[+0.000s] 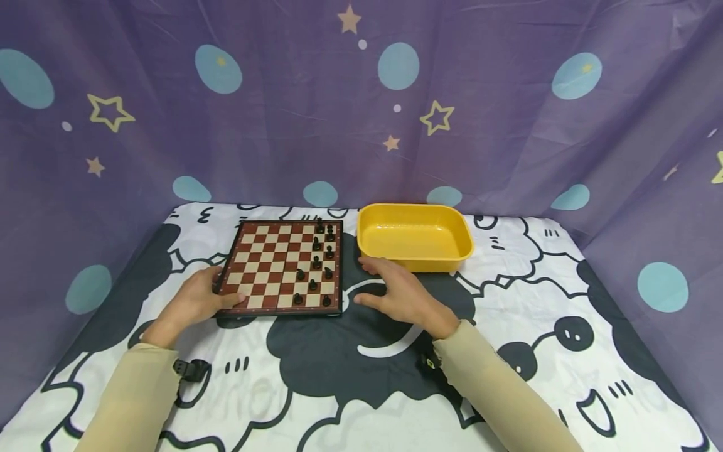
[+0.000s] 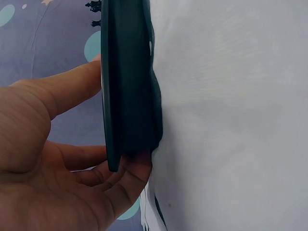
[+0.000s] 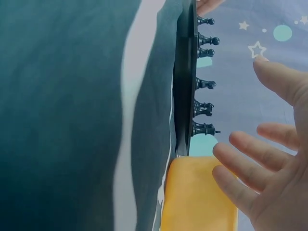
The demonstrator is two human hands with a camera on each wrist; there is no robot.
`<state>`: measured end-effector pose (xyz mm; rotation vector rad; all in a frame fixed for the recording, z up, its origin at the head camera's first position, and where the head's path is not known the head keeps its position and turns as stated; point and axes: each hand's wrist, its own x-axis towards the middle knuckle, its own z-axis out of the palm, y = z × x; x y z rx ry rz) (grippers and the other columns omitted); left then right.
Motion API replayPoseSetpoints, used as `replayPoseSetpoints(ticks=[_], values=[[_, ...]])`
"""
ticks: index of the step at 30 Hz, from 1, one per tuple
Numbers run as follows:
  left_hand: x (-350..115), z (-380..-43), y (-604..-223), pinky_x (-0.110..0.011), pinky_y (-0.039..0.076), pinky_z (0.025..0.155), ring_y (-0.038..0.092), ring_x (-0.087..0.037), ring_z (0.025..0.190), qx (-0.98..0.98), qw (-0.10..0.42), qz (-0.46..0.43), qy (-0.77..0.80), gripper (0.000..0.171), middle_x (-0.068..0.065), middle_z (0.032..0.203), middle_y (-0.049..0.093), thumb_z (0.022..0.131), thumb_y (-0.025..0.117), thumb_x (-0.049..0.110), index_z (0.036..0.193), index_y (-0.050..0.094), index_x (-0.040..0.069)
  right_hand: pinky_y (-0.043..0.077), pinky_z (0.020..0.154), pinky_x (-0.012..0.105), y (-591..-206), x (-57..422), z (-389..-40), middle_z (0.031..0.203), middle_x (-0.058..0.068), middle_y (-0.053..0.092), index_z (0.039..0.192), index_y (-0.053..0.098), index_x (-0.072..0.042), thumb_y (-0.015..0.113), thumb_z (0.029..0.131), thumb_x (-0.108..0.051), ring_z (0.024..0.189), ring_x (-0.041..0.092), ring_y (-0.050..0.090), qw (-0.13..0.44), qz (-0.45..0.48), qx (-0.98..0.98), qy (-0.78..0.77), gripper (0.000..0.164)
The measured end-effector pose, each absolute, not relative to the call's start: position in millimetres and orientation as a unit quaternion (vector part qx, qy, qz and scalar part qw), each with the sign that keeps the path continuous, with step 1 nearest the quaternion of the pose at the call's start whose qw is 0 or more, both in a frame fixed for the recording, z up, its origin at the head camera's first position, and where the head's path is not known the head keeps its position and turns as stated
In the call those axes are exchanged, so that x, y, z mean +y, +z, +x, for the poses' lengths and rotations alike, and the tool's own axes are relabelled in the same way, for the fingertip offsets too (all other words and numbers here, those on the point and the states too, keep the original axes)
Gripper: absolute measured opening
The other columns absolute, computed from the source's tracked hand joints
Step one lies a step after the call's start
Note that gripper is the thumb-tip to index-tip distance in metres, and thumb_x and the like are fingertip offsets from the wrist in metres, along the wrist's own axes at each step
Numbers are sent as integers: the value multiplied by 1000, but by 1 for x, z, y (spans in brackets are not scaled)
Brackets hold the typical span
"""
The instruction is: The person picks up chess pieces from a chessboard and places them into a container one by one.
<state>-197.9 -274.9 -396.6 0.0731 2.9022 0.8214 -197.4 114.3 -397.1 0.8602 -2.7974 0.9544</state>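
Note:
A brown-and-cream chessboard [image 1: 262, 256] with a dark rim lies flat on the cloth, left of centre. Several black chess pieces [image 1: 316, 263] stand along its right side. My left hand [image 1: 194, 301] grips the board's near left corner, thumb on the top face. In the left wrist view, fingers [image 2: 130, 180] curl under the board's dark edge [image 2: 127, 96]. To the right of the board hovers my right hand [image 1: 407, 295], fingers spread, holding nothing. The right wrist view shows it apart from the board's side, with the pieces [image 3: 204, 108] beyond.
A yellow plastic basin [image 1: 415, 262] sits at the back, just right of the board and beyond my right hand. Black-and-white cartoon cloth [image 1: 305, 414] covers the table. Purple curtains [image 1: 294, 125] hang behind and at both sides.

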Motion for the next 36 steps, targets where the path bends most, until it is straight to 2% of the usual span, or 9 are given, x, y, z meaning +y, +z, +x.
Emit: replayPoseSetpoints(ticks=[9, 17, 23, 29, 33, 36], values=[[-275, -198, -398, -53, 43, 82, 57, -40, 100, 956, 78, 19, 283, 89, -34, 117, 55, 82, 74, 41, 136, 34, -17, 45, 94, 38, -396, 102, -197, 132, 1, 56, 140, 47, -14, 72, 82, -46, 114, 14, 56, 19, 279, -908, 312, 70], [-279, -197, -397, -54, 43, 81, 56, -42, 100, 956, 85, 18, 279, 93, -36, 117, 53, 81, 74, 43, 137, 31, -17, 45, 93, 41, -399, 90, -203, 128, 8, 58, 136, 50, -6, 72, 84, -41, 112, 19, 56, -14, 314, -871, 377, 67], [-280, -196, -396, -54, 43, 81, 55, -43, 101, 955, 93, 9, 281, 94, -37, 118, 51, 82, 73, 43, 139, 28, -17, 46, 91, 37, -399, 81, -201, 124, 6, 59, 132, 54, -7, 71, 86, -38, 110, 18, 57, -16, 314, -878, 362, 58], [-281, -194, -396, -53, 43, 80, 55, -43, 100, 955, 101, 6, 280, 94, -38, 118, 50, 82, 73, 42, 139, 26, -18, 48, 88, 40, -402, 74, -202, 121, 6, 61, 128, 57, -7, 71, 87, -33, 106, 21, 59, -45, 312, -867, 386, 51], [-280, -197, -396, -53, 43, 81, 55, -42, 100, 954, 100, 10, 281, 95, -37, 118, 51, 82, 74, 42, 139, 26, -17, 50, 81, 35, -402, 73, -203, 117, 4, 62, 125, 59, -8, 72, 86, -30, 101, 20, 60, -54, 305, -866, 393, 47], [-279, -200, -397, -53, 43, 80, 55, -42, 99, 954, 100, 8, 281, 96, -37, 117, 50, 81, 74, 43, 140, 26, -17, 50, 72, 29, -401, 73, -203, 114, 3, 63, 123, 60, -9, 73, 85, -28, 94, 16, 61, -62, 299, -864, 401, 44]])
